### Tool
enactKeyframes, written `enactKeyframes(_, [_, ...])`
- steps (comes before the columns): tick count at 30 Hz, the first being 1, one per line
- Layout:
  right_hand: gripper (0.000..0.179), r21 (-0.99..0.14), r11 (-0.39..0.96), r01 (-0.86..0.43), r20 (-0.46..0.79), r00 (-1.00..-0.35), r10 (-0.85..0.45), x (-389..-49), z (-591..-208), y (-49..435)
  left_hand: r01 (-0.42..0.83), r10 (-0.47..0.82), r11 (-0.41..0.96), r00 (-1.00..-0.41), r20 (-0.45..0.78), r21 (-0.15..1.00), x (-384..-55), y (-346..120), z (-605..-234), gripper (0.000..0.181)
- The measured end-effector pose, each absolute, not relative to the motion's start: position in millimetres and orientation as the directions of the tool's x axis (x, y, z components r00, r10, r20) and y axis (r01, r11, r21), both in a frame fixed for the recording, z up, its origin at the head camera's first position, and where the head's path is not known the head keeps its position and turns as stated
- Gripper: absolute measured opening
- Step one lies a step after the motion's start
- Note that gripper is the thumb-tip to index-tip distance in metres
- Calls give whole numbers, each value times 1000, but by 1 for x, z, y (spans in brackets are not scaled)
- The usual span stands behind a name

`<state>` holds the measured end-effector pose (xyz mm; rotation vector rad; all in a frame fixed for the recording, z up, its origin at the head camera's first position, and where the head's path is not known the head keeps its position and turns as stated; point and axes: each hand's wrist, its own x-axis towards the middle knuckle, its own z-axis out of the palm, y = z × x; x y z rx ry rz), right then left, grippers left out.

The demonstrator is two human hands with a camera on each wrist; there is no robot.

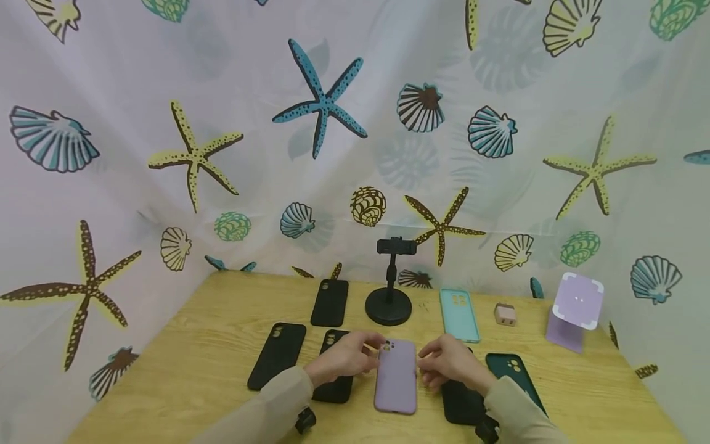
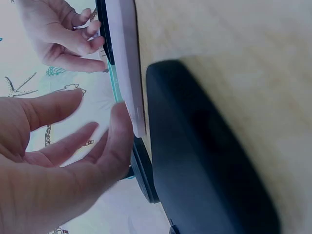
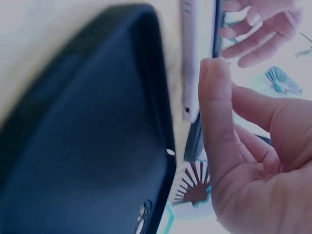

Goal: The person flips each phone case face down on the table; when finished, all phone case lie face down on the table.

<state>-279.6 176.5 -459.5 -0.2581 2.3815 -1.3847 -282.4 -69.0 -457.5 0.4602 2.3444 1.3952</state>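
A lilac phone case (image 1: 395, 382) lies back side up near the table's front, its camera cutout at the top left. My left hand (image 1: 346, 356) hovers by its upper left edge, fingers loosely bent and holding nothing. Under that hand lies a black phone case (image 1: 331, 391), seen close up in the left wrist view. On the lilac case's right side is my right hand (image 1: 448, 361), also holding nothing, fingers relaxed. Below it sits a dark phone case (image 1: 459, 408), partly hidden by the hand; the right wrist view shows its hollow inside (image 3: 97, 131) facing up.
Two more black cases (image 1: 277, 356) (image 1: 330, 303) lie at left. Behind the lilac case stands a black phone holder (image 1: 389, 306). A turquoise case (image 1: 460, 316), pink charger plug (image 1: 505, 314), purple stand (image 1: 577, 303) and dark green case (image 1: 513, 370) are at right. Shell-patterned cloth (image 1: 355, 166) hangs behind.
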Motion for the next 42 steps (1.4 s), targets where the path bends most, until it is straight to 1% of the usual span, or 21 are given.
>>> enactKeyframes(3, [33, -891, 454, 17, -207, -904, -373, -285, -455, 183, 154, 463, 473, -881, -96, 867, -288, -64, -455, 33])
enactKeyframes(7, [38, -921, 390, -3, -176, -889, -423, -293, -452, 192, 196, 463, 469, -885, -51, 861, -296, -54, -454, 26])
enactKeyframes(12, [40, -914, 402, -58, -135, -891, -433, -302, -452, 206, 227, 453, 463, -892, -9, 857, -306, -37, -450, 23])
enactKeyframes(17, [40, -895, 442, -60, -119, -922, -367, -306, -451, 222, 200, 401, 437, -916, 9, 877, -317, -21, -446, 19])
enactKeyframes(21, [39, -883, 467, -44, -106, -951, -290, -309, -452, 236, 165, 348, 366, -937, 30, 916, -325, -11, -446, 16])
enactKeyframes(24, [36, -880, 473, -36, -88, -967, -238, -312, -454, 248, 150, 336, 323, -941, 35, 934, -329, -3, -448, 16])
enactKeyframes(27, [35, -880, 473, -32, -77, -975, -209, -315, -455, 260, 172, 341, 329, -939, 53, 929, -333, 5, -451, 15])
enactKeyframes(31, [34, -872, 487, -50, -56, -978, -201, -320, -458, 274, 195, 337, 341, -939, 74, 920, -338, 16, -453, 15])
enactKeyframes(38, [35, -882, 464, -80, -53, -962, -266, -329, -467, 291, 127, 323, 302, -946, 24, 945, -344, 35, -456, 20])
enactKeyframes(42, [32, -875, 479, -71, -55, -968, -245, -333, -469, 293, 104, 311, 282, -950, 11, 954, -345, 40, -459, 22])
